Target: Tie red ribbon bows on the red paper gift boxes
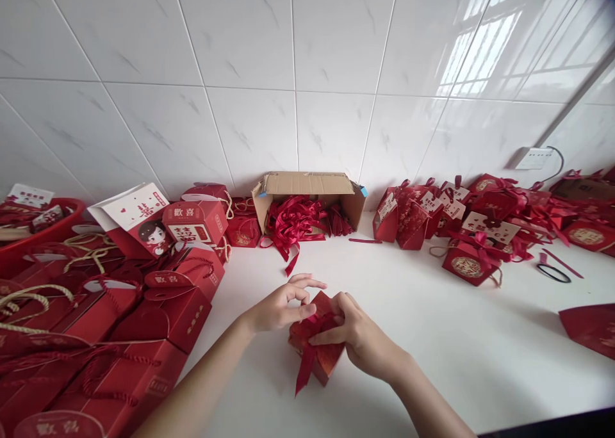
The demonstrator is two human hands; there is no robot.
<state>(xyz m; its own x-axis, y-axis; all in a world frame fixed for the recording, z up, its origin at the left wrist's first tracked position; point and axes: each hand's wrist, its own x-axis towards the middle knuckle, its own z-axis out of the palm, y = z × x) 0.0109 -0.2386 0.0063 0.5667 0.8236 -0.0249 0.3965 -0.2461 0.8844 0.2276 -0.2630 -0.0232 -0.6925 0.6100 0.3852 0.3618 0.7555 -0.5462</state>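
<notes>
A small red gift box [329, 360] stands tilted on the white table in front of me, with a dark red satin ribbon [305, 369] at its top and one tail hanging down its front. My right hand [358, 332] grips the box from the right, its thumb or forefinger pressing on the ribbon. At the upper left of the box is my left hand [283, 305], fingers stretched apart and thumb tip close to the ribbon. Whether that thumb touches it I cannot tell.
An open cardboard box [307, 183] of loose red ribbons [295, 217] stands against the tiled wall. Larger red boxes with rope handles [158, 367] crowd the left. Ribboned small boxes [468, 262] line the right, near a black ring [552, 273].
</notes>
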